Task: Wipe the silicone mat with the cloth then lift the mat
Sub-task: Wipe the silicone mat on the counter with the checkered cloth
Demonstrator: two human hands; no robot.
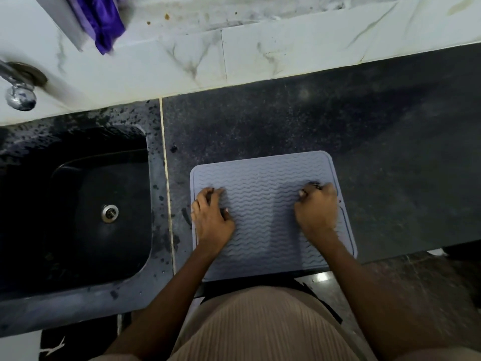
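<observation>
Both hands, left hand (212, 217) and right hand (316, 212), rest curled on mat (263, 204)

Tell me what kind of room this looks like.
Most likely a kitchen: a dark sink set in a stone counter, a tap on the tiled wall, and a ridged mat beside the sink.

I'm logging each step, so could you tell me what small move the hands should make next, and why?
Probably reach for a cloth: both hands, left hand and right hand, rest with fingers curled on the flat silicone mat, neither holding a cloth. A purple cloth sits on the far ledge.
</observation>
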